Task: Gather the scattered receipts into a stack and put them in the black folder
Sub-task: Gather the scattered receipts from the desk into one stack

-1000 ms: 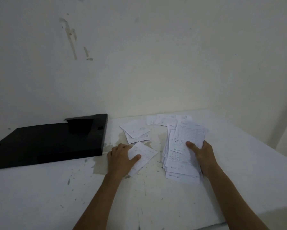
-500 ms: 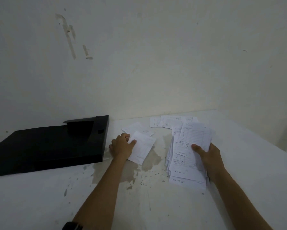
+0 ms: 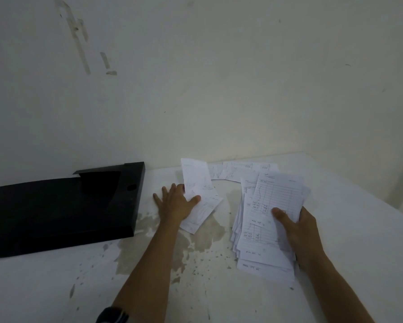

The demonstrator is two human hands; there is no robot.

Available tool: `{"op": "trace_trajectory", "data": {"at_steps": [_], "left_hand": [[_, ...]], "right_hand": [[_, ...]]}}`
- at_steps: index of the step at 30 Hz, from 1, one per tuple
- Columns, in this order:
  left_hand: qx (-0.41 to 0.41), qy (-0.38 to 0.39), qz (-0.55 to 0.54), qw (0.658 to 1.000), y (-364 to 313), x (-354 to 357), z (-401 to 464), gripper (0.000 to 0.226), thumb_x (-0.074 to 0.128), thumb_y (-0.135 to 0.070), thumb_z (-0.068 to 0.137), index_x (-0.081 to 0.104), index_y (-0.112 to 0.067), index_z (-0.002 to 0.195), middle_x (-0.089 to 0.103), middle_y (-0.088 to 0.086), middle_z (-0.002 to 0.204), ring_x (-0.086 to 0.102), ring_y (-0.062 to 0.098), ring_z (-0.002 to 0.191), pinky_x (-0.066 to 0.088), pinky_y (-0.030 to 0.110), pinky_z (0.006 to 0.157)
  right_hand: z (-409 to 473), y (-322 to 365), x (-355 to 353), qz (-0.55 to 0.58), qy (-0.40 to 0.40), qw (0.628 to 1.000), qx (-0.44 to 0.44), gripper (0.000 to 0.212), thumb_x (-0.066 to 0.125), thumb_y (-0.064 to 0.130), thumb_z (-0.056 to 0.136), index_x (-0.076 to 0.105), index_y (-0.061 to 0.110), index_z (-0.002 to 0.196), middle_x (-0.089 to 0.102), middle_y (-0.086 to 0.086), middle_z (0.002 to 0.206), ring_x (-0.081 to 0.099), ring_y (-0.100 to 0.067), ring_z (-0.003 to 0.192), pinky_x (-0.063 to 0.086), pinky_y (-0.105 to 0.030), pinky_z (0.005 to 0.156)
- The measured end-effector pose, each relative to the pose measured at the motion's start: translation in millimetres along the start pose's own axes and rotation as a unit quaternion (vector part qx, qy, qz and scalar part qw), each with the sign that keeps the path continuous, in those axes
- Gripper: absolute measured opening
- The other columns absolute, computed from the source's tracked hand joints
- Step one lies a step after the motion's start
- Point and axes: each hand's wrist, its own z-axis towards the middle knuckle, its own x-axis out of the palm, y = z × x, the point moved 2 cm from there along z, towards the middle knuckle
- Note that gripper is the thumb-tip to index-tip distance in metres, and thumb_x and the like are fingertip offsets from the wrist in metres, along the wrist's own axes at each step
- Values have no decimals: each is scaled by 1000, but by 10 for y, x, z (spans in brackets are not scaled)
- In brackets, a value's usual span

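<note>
1. The stack of receipts lies fanned on the white table, to the right of centre. The right hand clamps it, thumb pressed on the top lined sheet and fingers wrapped round the stack's right edge.
2. A smaller bunch of loose receipts sits to the left of the stack. The left hand rests on it with fingers spread, thumb over the paper — one slip stands up tilted behind the fingers. Whether the hand pinches the slips or only presses them flat cannot be told.
3. A few more receipts lie flat at the table's far edge, against the wall.
4. The black folder lies to the left of the left hand, near it but apart.
5. A dark wristwatch shows on the left forearm at the bottom edge, and the tabletop between the arms is stained and speckled.
</note>
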Motion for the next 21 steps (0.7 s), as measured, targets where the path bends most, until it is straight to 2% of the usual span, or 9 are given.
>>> {"op": "trace_trajectory", "data": {"at_steps": [2, 4, 6, 8, 13, 16, 19, 21], "left_hand": [[18, -24, -50, 998, -42, -22, 2, 76, 62, -62, 84, 36, -25, 145, 47, 4, 149, 34, 30, 143, 12, 53, 119], [18, -35, -88, 995, -67, -46, 7, 87, 70, -57, 79, 30, -23, 149, 51, 7, 145, 43, 30, 135, 24, 47, 115], [15, -37, -94, 995, -81, -52, -8, 98, 72, -56, 79, 19, -23, 154, 48, 9, 146, 44, 33, 133, 27, 48, 113], [28, -40, -102, 994, -96, -38, -29, 98, 70, -52, 82, 12, -24, 157, 45, 8, 150, 45, 32, 133, 26, 49, 112], [61, -42, -178, 981, -153, -38, -66, 92, 70, -34, 89, 8, -25, 157, 36, 7, 154, 46, 31, 134, 30, 48, 112], [32, -23, -198, 979, -153, -32, -44, 91, 66, -35, 92, 4, -23, 159, 42, 10, 154, 46, 35, 135, 34, 47, 111], [15, -26, -264, 964, -154, -107, -35, 77, 64, -30, 94, 20, -22, 157, 47, 11, 150, 49, 35, 131, 41, 44, 104], [18, -32, -319, 947, -161, -170, -49, 61, 64, -25, 94, 37, -20, 149, 56, 9, 141, 57, 29, 119, 47, 35, 88]], "right_hand": [[-7, 12, -8, 10, -2, 1000, 4, 31, 69, 15, 93, 62, 14, 124, 68, 3, 107, 67, -18, 94, 54, -29, 80], [-20, 23, -8, 15, -1, 1000, 6, 27, 69, 15, 93, 61, 18, 119, 67, 11, 102, 66, -8, 91, 53, -26, 77], [-24, 23, -6, 15, -1, 1000, 6, 25, 69, 15, 93, 60, 20, 116, 66, 15, 100, 64, -4, 89, 54, -26, 76], [-21, 22, 2, 12, 0, 1000, 5, 24, 68, 15, 94, 59, 21, 115, 65, 14, 99, 63, -3, 87, 52, -22, 72], [-20, 11, 9, 9, -1, 1000, -1, 24, 68, 14, 94, 60, 21, 115, 66, 14, 100, 64, -2, 88, 51, -19, 69], [-28, 11, 9, 14, 0, 1000, -1, 24, 68, 14, 94, 61, 21, 115, 68, 14, 101, 65, -4, 90, 54, -22, 71], [-35, 19, 10, 15, 1, 1000, -1, 24, 68, 14, 94, 61, 21, 116, 68, 14, 102, 66, -4, 91, 55, -23, 73], [-33, 11, 14, 15, 1, 1000, 0, 26, 69, 14, 93, 62, 20, 118, 69, 12, 103, 67, -6, 92, 54, -22, 72]]}}
